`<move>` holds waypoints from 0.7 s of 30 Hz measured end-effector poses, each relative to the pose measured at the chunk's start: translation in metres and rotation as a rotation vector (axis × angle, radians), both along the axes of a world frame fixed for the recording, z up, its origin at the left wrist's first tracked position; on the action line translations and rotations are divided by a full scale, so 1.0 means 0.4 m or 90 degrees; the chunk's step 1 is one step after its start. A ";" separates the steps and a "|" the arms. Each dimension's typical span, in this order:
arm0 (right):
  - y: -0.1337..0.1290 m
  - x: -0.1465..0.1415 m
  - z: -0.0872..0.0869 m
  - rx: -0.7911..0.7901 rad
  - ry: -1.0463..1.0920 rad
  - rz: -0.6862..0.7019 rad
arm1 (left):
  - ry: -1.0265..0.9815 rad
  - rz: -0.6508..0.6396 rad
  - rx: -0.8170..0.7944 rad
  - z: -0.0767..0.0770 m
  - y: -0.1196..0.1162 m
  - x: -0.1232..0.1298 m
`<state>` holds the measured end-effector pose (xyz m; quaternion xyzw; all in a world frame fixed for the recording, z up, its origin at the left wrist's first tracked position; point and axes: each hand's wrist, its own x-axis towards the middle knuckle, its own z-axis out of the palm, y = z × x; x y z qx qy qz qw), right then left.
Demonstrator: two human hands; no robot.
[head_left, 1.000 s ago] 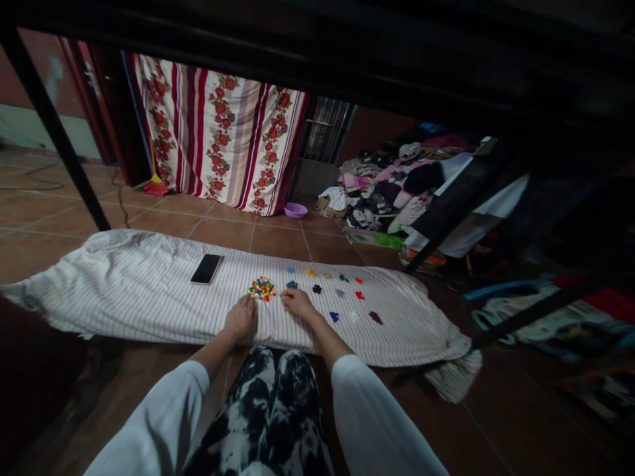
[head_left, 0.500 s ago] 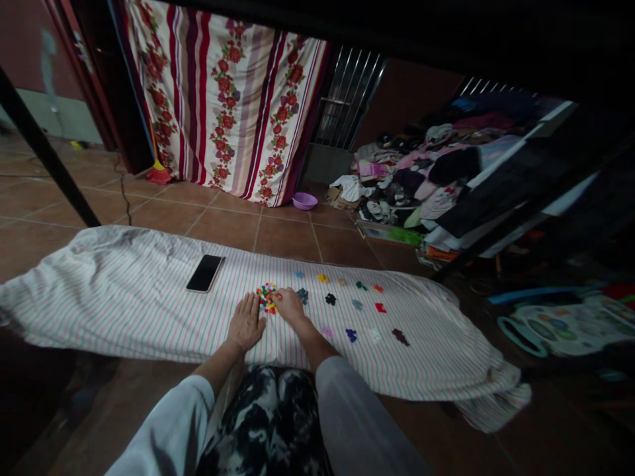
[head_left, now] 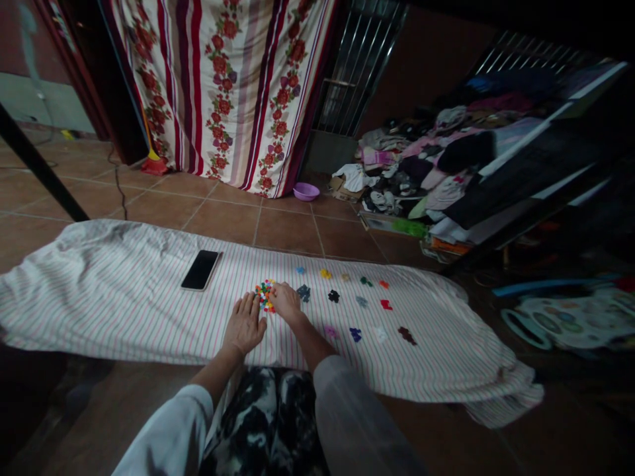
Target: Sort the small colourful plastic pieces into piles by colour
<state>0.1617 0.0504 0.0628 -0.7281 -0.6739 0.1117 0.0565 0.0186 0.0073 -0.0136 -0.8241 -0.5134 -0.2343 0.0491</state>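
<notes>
Resting left hand (head_left: 247,324) palm down at left edge of mixed pile of small multicolored pieces (head_left: 264,297), fingers straight, spread narrow; curling right hand (head_left: 286,302) over pile's right edge, fingertips bunched, cannot tell if pinching a piece; all on striped cloth (head_left: 124,284); right of right hand, sorted by color in rough rows, slate cluster (head_left: 303,293) closest, then black cluster (head_left: 334,296), gray cluster (head_left: 362,302), red cluster (head_left: 385,305); nearer to body, brown cluster (head_left: 407,336); left of pile, smartphone (head_left: 200,270) lying flat, screen dark; beyond cloth, purple basin (head_left: 306,192) on tiled floor (head_left: 288,228), near floral curtain (head_left: 243,99).
</notes>
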 end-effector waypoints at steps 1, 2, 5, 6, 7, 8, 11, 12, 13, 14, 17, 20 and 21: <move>-0.001 0.001 -0.001 0.004 0.008 -0.004 | -0.003 -0.002 0.001 0.001 0.000 0.000; -0.002 0.002 -0.002 0.008 0.017 -0.009 | -0.004 -0.003 0.002 0.001 0.000 0.001; -0.007 0.010 -0.007 0.022 0.049 -0.016 | 0.003 -0.003 0.004 0.003 -0.001 -0.001; -0.008 0.012 -0.009 0.027 0.060 -0.015 | 0.009 -0.004 0.006 0.003 -0.001 -0.001; -0.010 0.015 -0.011 0.033 0.071 -0.013 | 0.015 -0.006 0.009 0.003 -0.001 -0.003; -0.011 0.017 -0.012 0.039 0.082 -0.009 | 0.020 -0.008 0.013 0.003 -0.001 -0.004; -0.014 0.025 -0.015 0.054 0.117 -0.004 | 0.028 -0.012 0.027 0.001 0.000 -0.008; -0.015 0.028 -0.015 0.058 0.130 -0.003 | 0.027 -0.012 0.030 0.000 0.000 -0.009; -0.016 0.032 -0.015 0.060 0.143 -0.002 | 0.025 -0.013 0.033 -0.001 0.001 -0.009; -0.016 0.036 -0.015 0.064 0.157 0.000 | 0.022 -0.016 0.036 -0.002 0.001 -0.010; -0.017 0.054 -0.019 0.079 0.207 0.012 | 0.010 -0.026 0.046 -0.003 0.002 -0.011; -0.016 0.079 -0.024 0.104 0.242 0.016 | 0.004 -0.029 0.051 -0.003 0.001 -0.012; -0.016 0.088 -0.025 0.114 0.243 0.013 | 0.008 -0.031 0.054 -0.002 0.001 -0.013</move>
